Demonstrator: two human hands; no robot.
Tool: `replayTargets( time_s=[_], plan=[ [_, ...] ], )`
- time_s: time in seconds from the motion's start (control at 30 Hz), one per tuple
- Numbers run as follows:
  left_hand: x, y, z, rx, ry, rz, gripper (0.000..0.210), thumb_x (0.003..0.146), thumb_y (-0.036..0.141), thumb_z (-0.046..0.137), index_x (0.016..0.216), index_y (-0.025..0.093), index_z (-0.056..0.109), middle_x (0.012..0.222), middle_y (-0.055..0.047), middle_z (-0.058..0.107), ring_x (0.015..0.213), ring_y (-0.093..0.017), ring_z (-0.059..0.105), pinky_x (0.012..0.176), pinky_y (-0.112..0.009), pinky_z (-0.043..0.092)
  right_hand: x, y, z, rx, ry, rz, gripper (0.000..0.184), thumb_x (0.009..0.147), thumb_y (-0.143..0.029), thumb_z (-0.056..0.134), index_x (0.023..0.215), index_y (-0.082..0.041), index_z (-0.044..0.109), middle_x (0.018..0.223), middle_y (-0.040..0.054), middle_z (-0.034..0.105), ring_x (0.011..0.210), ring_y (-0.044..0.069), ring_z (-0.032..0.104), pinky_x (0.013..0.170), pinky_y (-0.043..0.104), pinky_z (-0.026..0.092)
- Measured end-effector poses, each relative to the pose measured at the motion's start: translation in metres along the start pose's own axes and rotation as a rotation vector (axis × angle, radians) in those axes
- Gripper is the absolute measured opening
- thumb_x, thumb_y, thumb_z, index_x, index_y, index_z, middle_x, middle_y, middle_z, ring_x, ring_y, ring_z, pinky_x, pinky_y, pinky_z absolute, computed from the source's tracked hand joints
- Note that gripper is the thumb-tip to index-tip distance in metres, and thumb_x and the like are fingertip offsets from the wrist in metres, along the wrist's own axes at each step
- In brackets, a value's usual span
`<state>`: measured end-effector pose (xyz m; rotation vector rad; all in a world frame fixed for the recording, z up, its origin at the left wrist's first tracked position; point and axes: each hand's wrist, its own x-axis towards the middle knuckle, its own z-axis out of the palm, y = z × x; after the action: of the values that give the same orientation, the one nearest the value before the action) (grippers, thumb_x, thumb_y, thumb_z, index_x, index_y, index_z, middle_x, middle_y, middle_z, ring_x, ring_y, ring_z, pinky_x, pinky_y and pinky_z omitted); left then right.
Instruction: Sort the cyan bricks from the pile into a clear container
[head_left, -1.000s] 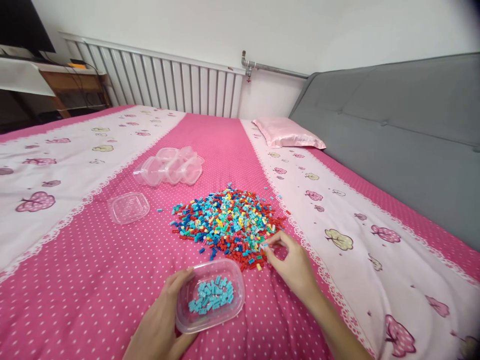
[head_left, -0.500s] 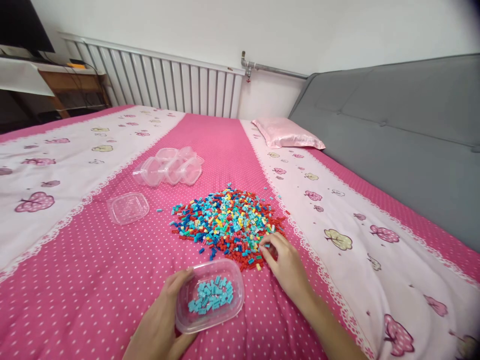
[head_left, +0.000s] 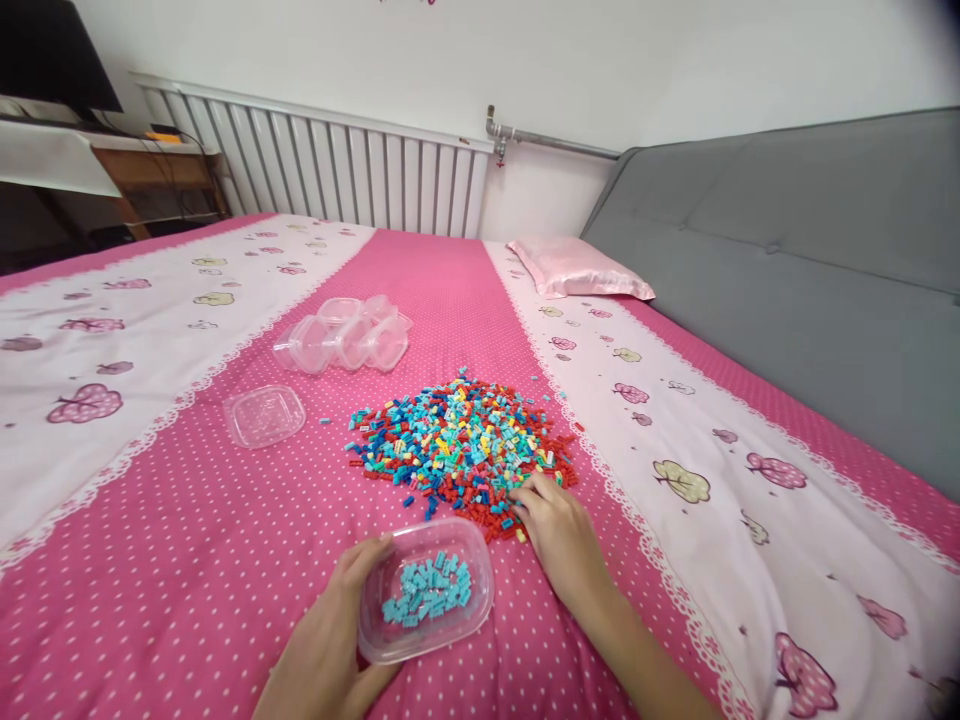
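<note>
My left hand [head_left: 334, 625] grips the left side of a clear plastic container [head_left: 480, 610], thumb over its rim and fingers around and below it. Inside lie light-blue toy bricks [head_left: 427, 590], loosely heaped. My right hand [head_left: 555, 525] is at the near right edge of a big pile of small toy bricks [head_left: 450, 440] in red, blue, turquoise, yellow and green. Its thumb and index finger are drawn together at the bricks. Whatever may be between those fingertips is too small and hidden to make out.
A clear lid [head_left: 265, 415] lies flat left of the pile. Behind it, several clear containers [head_left: 345, 335] are clustered on the pink bedspread [head_left: 435, 280]. Farther off are a pink pillow [head_left: 577, 268], a grey headboard [head_left: 795, 200] and a white radiator [head_left: 322, 160].
My right hand has shifted slightly left and lower into the pile's edge, its fingers closing more. My left hand still holds the container. The whole view has moved slightly.
</note>
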<state>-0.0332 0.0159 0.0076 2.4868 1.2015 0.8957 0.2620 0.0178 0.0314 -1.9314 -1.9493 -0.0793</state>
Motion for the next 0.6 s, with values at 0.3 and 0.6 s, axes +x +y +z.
replayTargets(
  time_s=[0.3,0.6],
  plan=[
    [0.003,0.003,-0.001,0.008,0.009,0.011,0.058,0.088,0.037,0.063,0.141,0.023,0.041,0.133,-0.013,0.064,0.116,-0.029,0.068,0.093,-0.038,0.061,-0.001,0.004,-0.005,0.193,0.039,0.081,0.011,0.086,-0.01,0.067,0.086,-0.021,0.068,0.089,0.0017,0.066,0.081,0.02,0.065,0.071,0.03,0.047],
    [-0.001,-0.002,0.002,0.003,0.002,-0.019,0.063,0.086,0.035,0.066,0.142,0.024,0.04,0.136,-0.012,0.063,0.119,-0.031,0.067,0.096,-0.04,0.059,0.007,0.019,-0.014,0.953,0.107,0.449,0.031,0.078,-0.049,0.073,0.086,-0.02,0.067,0.078,0.004,0.068,0.067,0.019,0.06,0.061,0.03,0.045]
  ],
)
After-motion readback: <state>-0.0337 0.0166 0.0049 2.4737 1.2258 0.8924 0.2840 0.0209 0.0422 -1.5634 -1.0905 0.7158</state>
